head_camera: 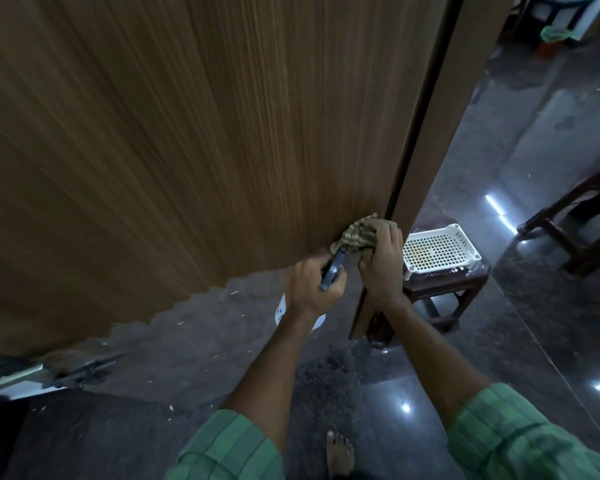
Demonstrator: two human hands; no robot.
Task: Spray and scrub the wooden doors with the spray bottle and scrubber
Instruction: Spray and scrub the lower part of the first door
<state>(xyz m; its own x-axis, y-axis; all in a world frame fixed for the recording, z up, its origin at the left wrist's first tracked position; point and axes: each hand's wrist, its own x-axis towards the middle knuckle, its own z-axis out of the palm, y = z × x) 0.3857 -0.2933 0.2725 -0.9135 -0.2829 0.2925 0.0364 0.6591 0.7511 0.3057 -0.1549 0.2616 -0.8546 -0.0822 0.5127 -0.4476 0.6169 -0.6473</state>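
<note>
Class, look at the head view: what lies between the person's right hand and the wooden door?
In the head view, a striped cloth lies bunched between the right hand and the wooden door, pressed against its lower edge.

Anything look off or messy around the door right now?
Yes. Pale wood chips and dust are scattered on the dark floor below the wooden door. The door's lower edge looks jagged, though that may be a camera artifact. The right hand presses a cloth against the door.

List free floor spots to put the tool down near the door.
Bare floor lies between the door's bottom edge and the bare foot, and right of the stool, toward the dark bench. The stool top is taken by the white basket. Both hands crowd the door corner.
</note>
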